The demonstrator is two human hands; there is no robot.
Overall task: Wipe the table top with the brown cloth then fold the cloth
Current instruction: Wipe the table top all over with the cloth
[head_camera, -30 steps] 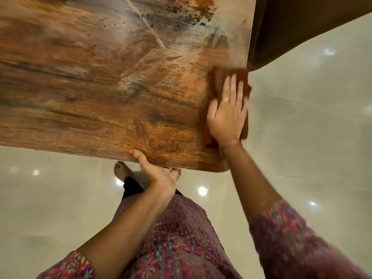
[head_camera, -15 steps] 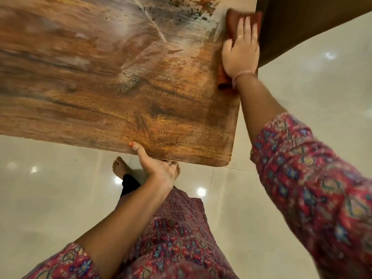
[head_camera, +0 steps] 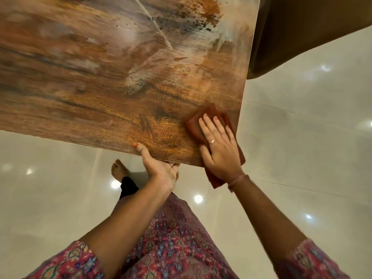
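Observation:
The wooden table top (head_camera: 104, 81) fills the upper left of the head view. A brown cloth (head_camera: 196, 122) lies at its near right corner, and part of it hangs over the near edge. My right hand (head_camera: 220, 149) presses flat on the cloth with straight fingers. My left hand (head_camera: 159, 165) grips the table's near edge, thumb on top and fingers under the board.
A dark brown piece of furniture (head_camera: 302, 27) stands close beside the table's right edge at the upper right. Glossy pale floor tiles (head_camera: 302, 137) surround the table. My bare foot (head_camera: 118, 171) stands under the near edge.
My right hand has drawn the cloth back from the far right edge of the table to the near right corner. My left hand has kept its grip on the near edge.

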